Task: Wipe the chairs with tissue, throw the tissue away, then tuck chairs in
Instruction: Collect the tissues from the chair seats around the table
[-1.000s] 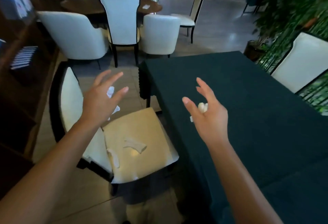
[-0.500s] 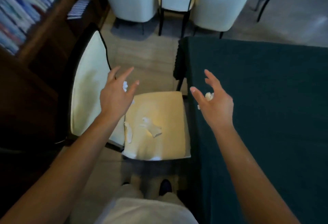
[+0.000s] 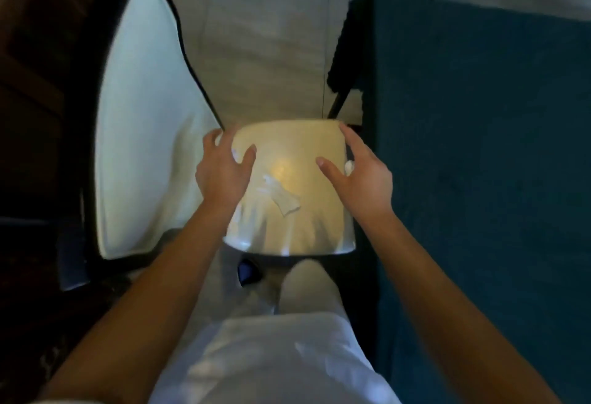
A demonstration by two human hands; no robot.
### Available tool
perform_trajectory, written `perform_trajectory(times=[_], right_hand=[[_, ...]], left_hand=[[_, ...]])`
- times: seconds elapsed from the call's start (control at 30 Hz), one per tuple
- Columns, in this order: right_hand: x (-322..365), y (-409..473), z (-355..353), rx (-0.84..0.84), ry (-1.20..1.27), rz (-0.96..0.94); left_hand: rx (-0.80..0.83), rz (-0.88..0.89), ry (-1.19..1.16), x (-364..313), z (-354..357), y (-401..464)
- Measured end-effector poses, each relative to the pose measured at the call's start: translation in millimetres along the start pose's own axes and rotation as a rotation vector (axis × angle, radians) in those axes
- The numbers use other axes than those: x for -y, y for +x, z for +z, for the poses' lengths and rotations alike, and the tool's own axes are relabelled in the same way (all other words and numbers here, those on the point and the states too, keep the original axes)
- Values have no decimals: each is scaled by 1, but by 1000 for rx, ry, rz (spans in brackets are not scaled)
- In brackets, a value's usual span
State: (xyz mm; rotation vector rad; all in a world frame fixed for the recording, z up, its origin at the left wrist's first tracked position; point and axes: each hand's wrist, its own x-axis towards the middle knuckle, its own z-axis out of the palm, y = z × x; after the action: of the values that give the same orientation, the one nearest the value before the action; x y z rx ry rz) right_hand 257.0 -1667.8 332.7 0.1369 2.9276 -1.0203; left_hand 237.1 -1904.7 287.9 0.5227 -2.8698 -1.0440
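Beside the green-clothed table (image 3: 479, 147), both hands hover over the chair seat (image 3: 287, 147), left hand (image 3: 220, 173) spread, right hand (image 3: 361, 179) loosely cupping a tissue wad (image 3: 349, 166); another tissue (image 3: 281, 195) lies mid-seat; wiping seems next, needing tissue pressed down.

A cream chair (image 3: 287, 199) seat sits at centre, its tall back at 9 o'clock. A crumpled tissue (image 3: 281, 197) lies on the seat. The left hand (image 3: 224, 173) and right hand (image 3: 361, 179) hover spread over it; white tissue bits (image 3: 349, 167) show in the right hand's grip. The dark green surface (image 3: 479, 147) stands at 3 o'clock.
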Motion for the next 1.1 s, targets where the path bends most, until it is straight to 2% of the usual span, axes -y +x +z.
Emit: perform_trajectory(times=[0.1, 0.17, 0.33, 0.47, 0.57, 0.67, 0.8, 0.97, 1.1], right_hand=[[-20, 13, 34, 71, -31, 50], [-37, 29, 64, 146, -41, 85], [-86, 87, 152, 375, -131, 91], [-111, 128, 200, 415, -163, 27], [-122, 145, 228, 451, -198, 16], [-137, 142, 251, 513, -256, 6], [-145, 127, 278, 581, -322, -20], [-140, 109, 312, 790, -455, -114], [-143, 97, 334, 821, -539, -166]], left_hand=[[26, -134, 26, 26, 32, 3], [57, -159, 60, 43, 54, 6], [238, -317, 39, 114, 118, 20], [267, -390, 241, 142, 147, 31], [313, -367, 381, 153, 163, 35], [408, -358, 455, 163, 186, 41], [511, -439, 513, 178, 217, 55], [563, -551, 525, 190, 245, 56], [561, -609, 520, 195, 263, 51]])
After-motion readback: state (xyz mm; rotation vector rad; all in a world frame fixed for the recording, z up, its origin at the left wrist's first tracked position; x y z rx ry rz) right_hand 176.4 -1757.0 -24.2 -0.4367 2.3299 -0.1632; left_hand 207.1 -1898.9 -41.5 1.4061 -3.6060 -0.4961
